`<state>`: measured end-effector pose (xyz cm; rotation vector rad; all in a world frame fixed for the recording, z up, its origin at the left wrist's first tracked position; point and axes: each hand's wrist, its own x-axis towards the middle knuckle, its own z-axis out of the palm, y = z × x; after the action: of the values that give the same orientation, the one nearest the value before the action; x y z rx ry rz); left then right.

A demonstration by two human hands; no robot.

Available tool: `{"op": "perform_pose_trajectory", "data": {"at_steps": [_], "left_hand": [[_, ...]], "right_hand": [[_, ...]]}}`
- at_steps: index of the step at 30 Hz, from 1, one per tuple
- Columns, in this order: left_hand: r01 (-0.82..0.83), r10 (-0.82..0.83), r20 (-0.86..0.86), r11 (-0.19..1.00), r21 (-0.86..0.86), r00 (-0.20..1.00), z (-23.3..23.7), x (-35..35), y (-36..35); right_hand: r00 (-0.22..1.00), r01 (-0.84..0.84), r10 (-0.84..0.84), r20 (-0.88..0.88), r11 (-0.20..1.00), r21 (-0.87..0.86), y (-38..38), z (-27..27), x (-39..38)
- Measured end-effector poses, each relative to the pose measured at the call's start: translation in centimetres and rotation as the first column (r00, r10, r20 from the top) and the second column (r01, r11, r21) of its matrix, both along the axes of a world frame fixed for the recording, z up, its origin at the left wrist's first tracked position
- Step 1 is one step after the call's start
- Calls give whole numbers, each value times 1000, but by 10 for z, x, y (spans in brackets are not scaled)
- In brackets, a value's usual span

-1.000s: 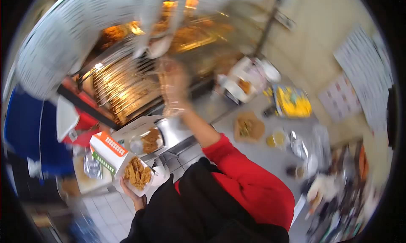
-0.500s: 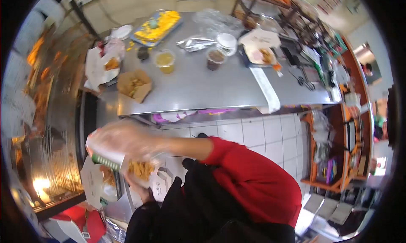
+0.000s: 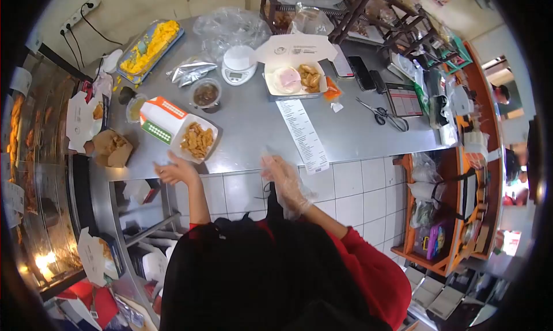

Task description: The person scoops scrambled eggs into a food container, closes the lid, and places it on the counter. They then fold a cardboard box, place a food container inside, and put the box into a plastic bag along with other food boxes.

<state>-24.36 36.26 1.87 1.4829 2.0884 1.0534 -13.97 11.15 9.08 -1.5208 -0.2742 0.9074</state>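
Half a second earlier the open chicken box (image 3: 185, 133) was carried in the hands below the counter; it now stands on the steel counter (image 3: 259, 129), and both hands have come away from it.

Left hand (image 3: 175, 171): bare, at the counter's edge just on the near side of the box, fingers loosely spread, gripping nothing; whether a fingertip touches the box cannot be told.

Right hand (image 3: 284, 181): in a clear plastic glove, to the right of the box and nearer the person, off the counter's edge, palm open, empty.

Around the box: a brown paper carton (image 3: 112, 149) lies to its left; a dark sauce cup (image 3: 206, 94) stands just behind it; a small scale (image 3: 239, 66) is farther behind; a long receipt (image 3: 303, 136) lies to its right; a second open box (image 3: 295, 78) of food is behind and to the right; scissors (image 3: 383, 115) lie well to the right.

Progress, as judged here: the box holds fried pieces and has been set down. Its orange, white and green lid stands open and has not yet been closed, and the receipt lies apart from it.
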Motion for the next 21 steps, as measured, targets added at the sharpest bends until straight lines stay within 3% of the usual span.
{"op": "perform_pose_trajectory", "data": {"at_steps": [1,2,3,5,6,10,13,14,17,20,21], "left_hand": [[167,-226,267,960,226,937,16,5,-23],[245,-472,451,846,474,757,36,13,-55],[509,-746,272,629,588,608,54,22,-90],[821,-948,-56,242,517,314,99,39,-156],[910,-958,-171,152,386,232,116,46,-176],[852,-892,-164,327,408,421,101,47,-168],[790,-818,-129,482,380,561,101,46,-165],[721,-739,-131,576,385,661,107,50,-165],[447,-470,406,881,156,784,92,29,-134],[439,-465,556,878,191,689,46,-3,-117],[388,-392,626,909,151,674,45,-13,-114]], "right_hand": [[997,79,-78,-8,995,58,5,0,12],[988,154,-153,-16,982,114,17,4,22],[974,225,-223,-31,960,164,30,5,31],[958,231,-262,121,948,221,57,-10,48],[972,135,-173,158,965,225,65,-12,52],[979,-157,115,165,951,266,88,10,62],[967,-133,71,245,960,246,98,-13,36],[915,-266,188,356,946,185,85,-17,25],[635,-576,495,593,815,-63,58,-35,-9],[268,-801,641,719,563,-203,29,16,5],[124,-887,570,812,431,-168,23,31,25]]}}
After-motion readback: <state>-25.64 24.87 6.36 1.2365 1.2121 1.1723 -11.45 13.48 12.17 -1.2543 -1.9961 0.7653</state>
